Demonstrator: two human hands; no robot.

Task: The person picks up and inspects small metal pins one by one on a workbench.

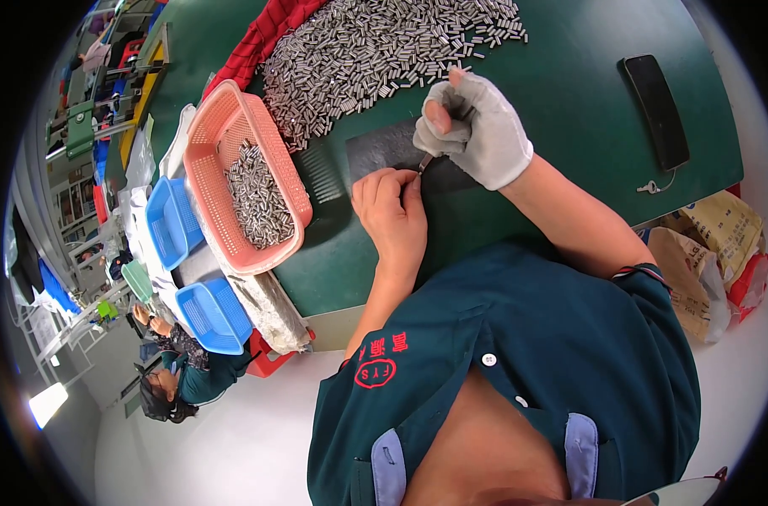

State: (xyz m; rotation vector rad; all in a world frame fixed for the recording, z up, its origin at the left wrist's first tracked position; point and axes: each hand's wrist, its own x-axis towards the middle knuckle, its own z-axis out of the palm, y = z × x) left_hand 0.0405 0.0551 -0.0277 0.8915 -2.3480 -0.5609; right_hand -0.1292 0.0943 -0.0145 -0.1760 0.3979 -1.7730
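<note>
My left hand (pixel 391 212) is bare and closed, its thumb and forefinger pinching a small metal piece (pixel 419 174), mostly hidden by the fingertips. In a pale glove with the thumb and a fingertip bare, my right hand (pixel 485 135) is closed around a slim tool whose dark metal tip (pixel 426 162) meets the piece; the grip covers the rest of the tool. Both hands are over a black mat (pixel 375 150) on the green table (pixel 586 101). Beyond the mat spreads a large heap of short metal pins (pixel 384 51).
Left of my hands stands a pink basket (pixel 293 181) with more pins inside. Two blue baskets (pixel 215 316) sit farther left, near a seated person (pixel 182 379). A red cloth (pixel 262 42) borders the heap. At right lie a phone (pixel 658 114) and a key (pixel 649 187); sacks (pixel 696 270) stand below.
</note>
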